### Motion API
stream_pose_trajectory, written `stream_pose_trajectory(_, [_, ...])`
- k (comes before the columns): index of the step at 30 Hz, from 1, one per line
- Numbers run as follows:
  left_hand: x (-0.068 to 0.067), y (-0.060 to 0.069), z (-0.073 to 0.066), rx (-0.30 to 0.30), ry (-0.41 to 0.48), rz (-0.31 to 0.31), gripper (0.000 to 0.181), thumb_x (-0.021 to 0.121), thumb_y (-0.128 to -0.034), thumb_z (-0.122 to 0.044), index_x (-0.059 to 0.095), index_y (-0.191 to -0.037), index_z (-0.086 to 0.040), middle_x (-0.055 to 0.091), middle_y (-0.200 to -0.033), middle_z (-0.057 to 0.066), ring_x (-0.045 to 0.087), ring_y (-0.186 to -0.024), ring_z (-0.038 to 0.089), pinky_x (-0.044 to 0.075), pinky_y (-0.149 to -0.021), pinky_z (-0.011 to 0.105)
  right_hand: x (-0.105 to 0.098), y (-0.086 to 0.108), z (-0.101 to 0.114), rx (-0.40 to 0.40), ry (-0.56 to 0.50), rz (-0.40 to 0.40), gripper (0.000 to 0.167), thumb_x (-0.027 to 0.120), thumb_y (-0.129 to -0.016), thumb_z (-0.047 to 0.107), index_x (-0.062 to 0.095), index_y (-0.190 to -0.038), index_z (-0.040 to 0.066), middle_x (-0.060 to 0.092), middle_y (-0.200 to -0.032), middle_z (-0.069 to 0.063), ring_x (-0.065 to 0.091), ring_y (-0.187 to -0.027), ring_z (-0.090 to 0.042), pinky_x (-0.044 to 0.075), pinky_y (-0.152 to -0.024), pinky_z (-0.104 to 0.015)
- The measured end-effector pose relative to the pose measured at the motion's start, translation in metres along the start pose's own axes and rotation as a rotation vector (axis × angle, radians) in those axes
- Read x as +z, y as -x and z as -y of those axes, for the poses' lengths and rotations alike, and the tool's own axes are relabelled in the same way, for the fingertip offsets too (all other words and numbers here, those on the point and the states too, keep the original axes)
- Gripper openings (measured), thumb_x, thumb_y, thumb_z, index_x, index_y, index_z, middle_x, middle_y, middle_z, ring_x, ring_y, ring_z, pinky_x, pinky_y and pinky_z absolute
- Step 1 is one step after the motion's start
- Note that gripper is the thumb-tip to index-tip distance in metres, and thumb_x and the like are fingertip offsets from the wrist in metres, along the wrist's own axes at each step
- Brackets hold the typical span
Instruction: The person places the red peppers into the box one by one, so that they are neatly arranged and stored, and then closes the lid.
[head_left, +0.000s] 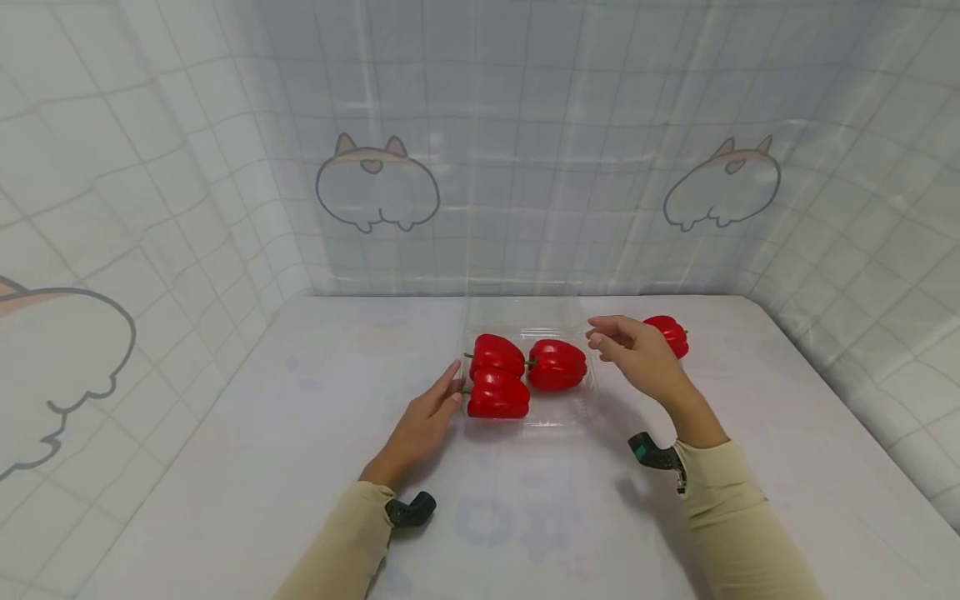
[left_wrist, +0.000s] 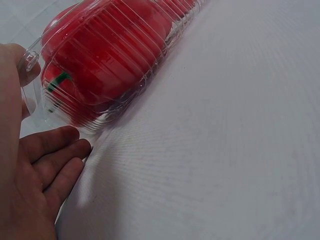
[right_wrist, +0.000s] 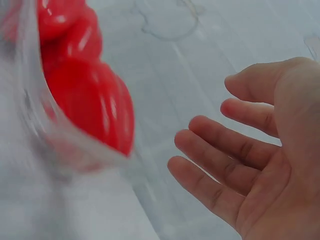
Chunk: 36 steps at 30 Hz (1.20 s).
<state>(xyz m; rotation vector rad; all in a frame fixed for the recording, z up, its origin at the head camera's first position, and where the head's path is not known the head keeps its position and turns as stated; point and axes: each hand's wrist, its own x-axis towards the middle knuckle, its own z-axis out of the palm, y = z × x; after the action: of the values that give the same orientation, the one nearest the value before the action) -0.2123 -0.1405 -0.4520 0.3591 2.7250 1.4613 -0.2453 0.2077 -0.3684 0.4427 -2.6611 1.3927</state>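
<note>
A clear plastic container [head_left: 551, 412] [left_wrist: 112, 107] [right_wrist: 27, 100] holds three red bell peppers: one at the upper left [head_left: 497, 354], one at the lower left [head_left: 498, 395] and one at the right [head_left: 557, 365]. My left hand [head_left: 422, 423] [left_wrist: 35, 185] touches the container's left rim with thumb and fingertips, its fingers nearly straight. Raised just right of the container, my right hand [head_left: 637, 358] [right_wrist: 260, 150] is empty, its fingers loosely bent and apart. Behind it, partly hidden, lies another red pepper [head_left: 670, 335].
The container's clear lid [head_left: 521, 312] stands folded back behind it. A white table [head_left: 300, 433] carries everything, with tile-patterned curtains [head_left: 525, 167] at the back and both sides. Dark devices are strapped to both wrists [head_left: 411, 509].
</note>
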Motion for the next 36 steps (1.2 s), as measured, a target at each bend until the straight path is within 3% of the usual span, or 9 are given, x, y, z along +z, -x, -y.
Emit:
stream_pose_trajectory(8, [-0.001,0.003,-0.002,-0.033,0.006,0.002,0.059,0.047,-0.1047,-0.039,0.023,-0.159,-0.041,0.046,-0.153,-0.002,0.041,-0.142,0.022,0.038,-0.110,0.052,-0.034,0.004,-0.027,0.056,0.026,-0.147,0.047,0.057,-0.102,0.039,0.060,-0.137,0.006,0.068,-0.122,-0.015,0.066,-0.107,-0.028,0.054,-0.087,-0.023])
stream_pose_trajectory(10, [-0.001,0.003,-0.003,-0.029,0.008,0.004,0.060,0.048,-0.1045,-0.039,0.023,-0.159,-0.041,0.046,-0.153,-0.002,0.041,-0.142,0.022,0.039,-0.110,0.052,-0.041,0.007,-0.033,0.080,0.063,-0.190,0.050,0.054,-0.103,0.043,0.059,-0.137,0.007,0.067,-0.122,-0.015,0.064,-0.108,-0.030,0.053,-0.089,-0.027])
stream_pose_trajectory(14, [-0.001,0.001,-0.003,-0.016,0.004,0.001,0.060,0.047,-0.1048,-0.039,0.023,-0.159,-0.040,0.046,-0.153,-0.002,0.041,-0.142,0.023,0.039,-0.110,0.052,-0.052,0.012,-0.045,0.115,0.141,-0.248,0.054,0.049,-0.104,0.045,0.057,-0.139,0.005,0.065,-0.123,-0.019,0.061,-0.111,-0.035,0.053,-0.092,-0.049])
stream_pose_trajectory(17, [-0.001,0.001,-0.002,-0.017,-0.003,0.001,0.059,0.047,-0.1051,-0.040,0.022,-0.159,-0.041,0.047,-0.152,-0.003,0.041,-0.142,0.022,0.040,-0.109,0.051,-0.057,0.015,-0.052,0.141,0.180,-0.272,0.055,0.047,-0.104,0.044,0.056,-0.140,0.003,0.062,-0.127,-0.023,0.057,-0.115,-0.041,0.052,-0.092,-0.058])
stream_pose_trajectory(27, [-0.001,0.001,0.000,0.023,0.001,0.007,0.059,0.046,-0.1061,-0.037,0.024,-0.160,-0.035,0.048,-0.151,0.000,0.043,-0.141,0.023,0.040,-0.109,0.052,-0.070,0.023,-0.070,0.235,0.154,-0.321,0.056,0.047,-0.104,0.042,0.051,-0.144,0.003,0.059,-0.133,-0.026,0.063,-0.108,-0.042,0.054,-0.088,-0.056])
stream_pose_trajectory(36, [-0.001,0.000,0.000,0.011,0.005,0.006,0.059,0.047,-0.1056,-0.037,0.024,-0.160,-0.035,0.048,-0.151,-0.001,0.043,-0.141,0.022,0.041,-0.108,0.051,-0.068,0.021,-0.080,0.331,0.128,-0.374,0.057,0.048,-0.103,0.041,0.050,-0.145,0.002,0.055,-0.139,-0.026,0.052,-0.126,-0.044,0.050,-0.095,-0.058])
